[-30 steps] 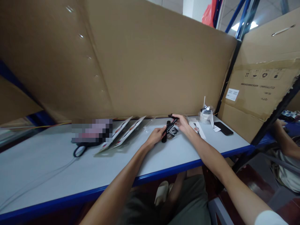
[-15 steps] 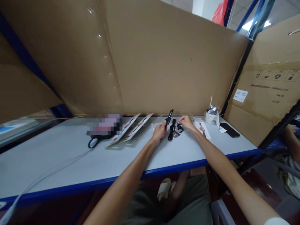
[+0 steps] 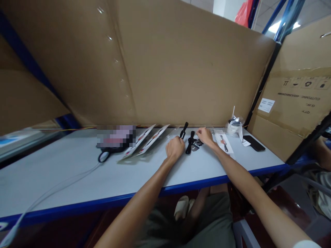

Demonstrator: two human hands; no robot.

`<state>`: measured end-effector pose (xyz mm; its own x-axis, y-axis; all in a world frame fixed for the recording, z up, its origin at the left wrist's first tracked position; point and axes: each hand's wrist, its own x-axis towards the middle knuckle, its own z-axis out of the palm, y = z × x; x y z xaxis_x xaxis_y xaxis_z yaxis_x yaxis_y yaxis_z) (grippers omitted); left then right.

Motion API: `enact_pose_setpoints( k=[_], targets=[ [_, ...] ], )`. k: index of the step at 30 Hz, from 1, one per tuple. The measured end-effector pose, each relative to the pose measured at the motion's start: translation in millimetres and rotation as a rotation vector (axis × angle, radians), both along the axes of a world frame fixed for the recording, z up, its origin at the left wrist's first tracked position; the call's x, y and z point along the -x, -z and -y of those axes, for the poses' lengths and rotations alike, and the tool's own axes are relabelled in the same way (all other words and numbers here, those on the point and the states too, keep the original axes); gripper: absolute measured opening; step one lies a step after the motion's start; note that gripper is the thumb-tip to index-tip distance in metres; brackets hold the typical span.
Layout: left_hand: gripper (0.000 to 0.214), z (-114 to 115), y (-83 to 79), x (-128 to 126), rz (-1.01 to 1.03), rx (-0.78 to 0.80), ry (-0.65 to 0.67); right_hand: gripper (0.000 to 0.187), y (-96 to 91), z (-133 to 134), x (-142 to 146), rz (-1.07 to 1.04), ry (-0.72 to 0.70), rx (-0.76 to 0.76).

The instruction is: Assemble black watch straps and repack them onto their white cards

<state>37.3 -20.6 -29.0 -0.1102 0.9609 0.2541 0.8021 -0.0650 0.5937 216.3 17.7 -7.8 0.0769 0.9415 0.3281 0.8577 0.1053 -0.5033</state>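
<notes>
My left hand (image 3: 176, 148) is closed round the near end of a black spokeshave body (image 3: 184, 130), whose far handle points up and away. An opening shows in its middle; the near handle is hidden in my fist. Just to the right, a second black spokeshave (image 3: 190, 142) lies on the table. Beside it are small dark metal parts (image 3: 198, 142), some overlapping, too small to tell apart. My right hand (image 3: 205, 135) hovers over or rests by these parts, thumb and fingers pinched together. Whatever sits between its fingertips cannot be made out.
A printed card (image 3: 224, 142) in clear plastic lies right of my right hand, before a plastic-wrapped cup (image 3: 234, 127) and a phone (image 3: 253, 143). Two packaged cards (image 3: 152, 139) lean at left, near a black item with a cable (image 3: 103, 156). Cardboard (image 3: 196, 69) walls the back.
My left hand has rolled over, back of the hand up, turning the spokeshave body so its opening shows. The small black part seen at my right fingertips is no longer distinct there.
</notes>
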Motion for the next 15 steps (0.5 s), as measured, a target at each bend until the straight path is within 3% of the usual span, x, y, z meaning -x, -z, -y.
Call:
enact_pose_setpoints(
  k=[7, 15],
  targets=[
    [0.038, 7.8, -6.2, 1.5, -0.189, 0.114, 0.006, 0.020, 2.1, 1.7, 0.9, 0.048, -0.024, 0.038],
    [0.036, 8.7, -2.2, -0.4, -0.259, 0.101, 0.020, 0.019, 7.7, 4.9, 3.6, 0.044, -0.258, 0.051]
  ],
)
